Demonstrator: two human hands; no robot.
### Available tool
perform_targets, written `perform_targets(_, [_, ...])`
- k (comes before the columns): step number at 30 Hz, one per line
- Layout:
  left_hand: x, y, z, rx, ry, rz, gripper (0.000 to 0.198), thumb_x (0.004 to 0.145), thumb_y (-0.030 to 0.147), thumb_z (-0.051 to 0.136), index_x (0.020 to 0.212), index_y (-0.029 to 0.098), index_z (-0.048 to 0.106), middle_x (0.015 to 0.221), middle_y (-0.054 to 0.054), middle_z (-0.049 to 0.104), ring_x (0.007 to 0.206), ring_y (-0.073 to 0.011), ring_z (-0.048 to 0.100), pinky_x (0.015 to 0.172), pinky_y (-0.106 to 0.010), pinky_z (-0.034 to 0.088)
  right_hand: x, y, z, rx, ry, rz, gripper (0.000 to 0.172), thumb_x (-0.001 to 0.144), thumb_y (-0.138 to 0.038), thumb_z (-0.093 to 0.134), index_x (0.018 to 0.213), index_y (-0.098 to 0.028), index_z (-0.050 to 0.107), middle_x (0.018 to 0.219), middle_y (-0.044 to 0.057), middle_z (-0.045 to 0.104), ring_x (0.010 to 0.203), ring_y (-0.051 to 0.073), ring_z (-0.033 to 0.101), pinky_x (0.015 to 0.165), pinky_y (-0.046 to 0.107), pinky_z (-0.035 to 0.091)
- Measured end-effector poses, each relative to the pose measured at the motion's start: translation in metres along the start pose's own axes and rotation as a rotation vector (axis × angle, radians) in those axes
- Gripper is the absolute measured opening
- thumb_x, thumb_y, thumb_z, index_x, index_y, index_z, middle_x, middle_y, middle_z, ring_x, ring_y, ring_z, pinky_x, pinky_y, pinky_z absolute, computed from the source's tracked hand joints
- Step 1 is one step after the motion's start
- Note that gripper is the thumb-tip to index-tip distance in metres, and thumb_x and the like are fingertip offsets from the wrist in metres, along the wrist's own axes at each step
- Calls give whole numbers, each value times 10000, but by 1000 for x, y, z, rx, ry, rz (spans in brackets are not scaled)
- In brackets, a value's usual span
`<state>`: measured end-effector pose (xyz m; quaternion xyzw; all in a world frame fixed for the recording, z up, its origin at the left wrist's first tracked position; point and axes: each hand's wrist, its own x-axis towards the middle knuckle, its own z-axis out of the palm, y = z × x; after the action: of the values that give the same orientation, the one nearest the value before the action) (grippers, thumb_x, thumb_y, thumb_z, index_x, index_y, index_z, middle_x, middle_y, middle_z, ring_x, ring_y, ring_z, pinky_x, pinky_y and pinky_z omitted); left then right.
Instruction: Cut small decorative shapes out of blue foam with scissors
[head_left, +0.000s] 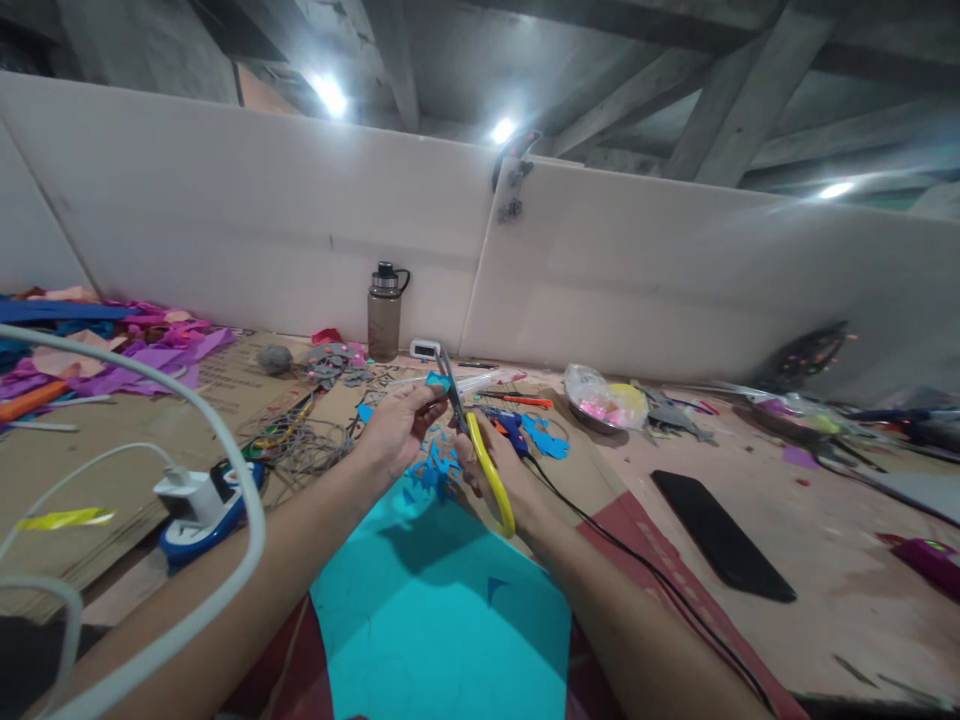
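Observation:
My left hand (401,430) pinches a small piece of blue felt-like sheet (437,380) between thumb and fingers. Yellow-handled scissors (491,470) are in my right hand (487,455), their blades pointing up and away beside the blue piece. Whether the blades touch the piece I cannot tell. Below both hands lie several blue scraps (435,465), at the far end of a large turquoise sheet (442,600). One small dark blue scrap (495,588) rests farther down on that sheet. My fingers partly hide the scissors' grip.
Left are a power strip (202,520), a white cable (251,470) arching close to the camera, and colourful fabric scraps (165,350). A bottle (384,315) stands by the white partition (262,220). Right are a black phone (720,535), a glue gun (511,430) and a bowl (600,415).

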<state>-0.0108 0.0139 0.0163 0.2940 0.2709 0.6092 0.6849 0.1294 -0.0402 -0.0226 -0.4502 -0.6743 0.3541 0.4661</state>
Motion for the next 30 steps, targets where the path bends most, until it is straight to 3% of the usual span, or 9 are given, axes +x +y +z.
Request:
perform_targets(15, [2, 4, -3, 67, -34, 7, 82, 614, 67, 752, 618, 115, 686, 653, -27, 681, 625, -86, 610, 631, -184, 505, 0, 1, -3, 1, -2, 16, 310, 897, -511, 580, 950, -220, 487, 643, -57, 420, 516, 84, 374, 472, 205, 320])
perform_targets(21, [0, 16, -2, 197, -55, 2, 102, 558, 110, 769, 582, 128, 672, 655, -27, 673, 639, -109, 602, 549, -204, 434, 2, 1, -4, -20, -5, 18, 297, 886, -494, 598, 945, -219, 504, 642, -49, 438, 518, 93, 391, 476, 213, 327])
perform_targets(30, [1, 24, 0, 257, -90, -27, 164, 520, 107, 789, 563, 117, 630, 637, -45, 658, 619, -110, 578, 536, -220, 363, 1, -2, -4, -43, 10, 4, 389, 846, -578, 610, 960, -213, 541, 622, -39, 442, 517, 105, 391, 465, 220, 320])
